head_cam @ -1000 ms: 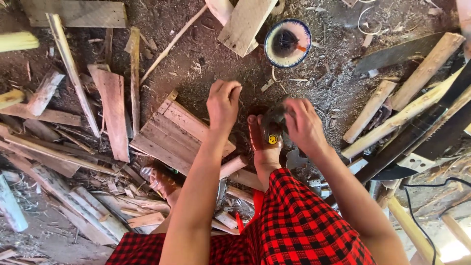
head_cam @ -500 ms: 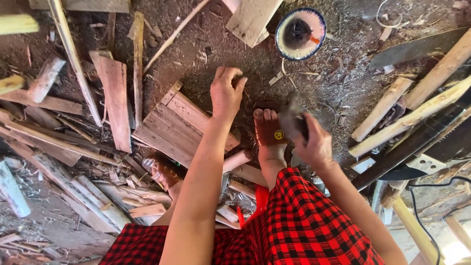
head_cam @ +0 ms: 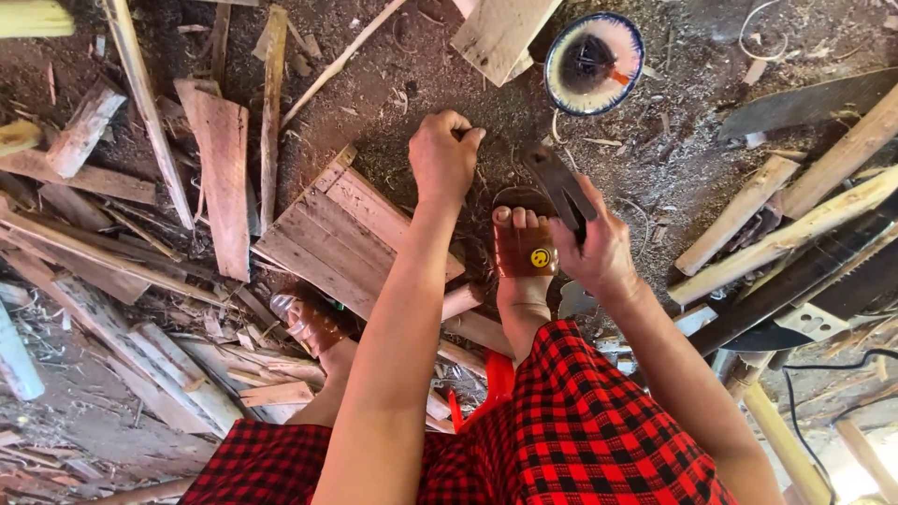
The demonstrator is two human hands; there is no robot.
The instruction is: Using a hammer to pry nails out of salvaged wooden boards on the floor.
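Head view: left hand [head_cam: 443,154] grip clenched; right hand [head_cam: 599,252] grasping one hammer [head_cam: 559,192]; two sandals.

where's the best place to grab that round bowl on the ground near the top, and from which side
Probably the rim of the round bowl, taken from above on its near side, toward the left hand. It stands upright and open on the dirt, so the blue edge is exposed all round. A plank crowds its upper left, and something dark with an orange tip lies inside, so keep the fingers at the edge.
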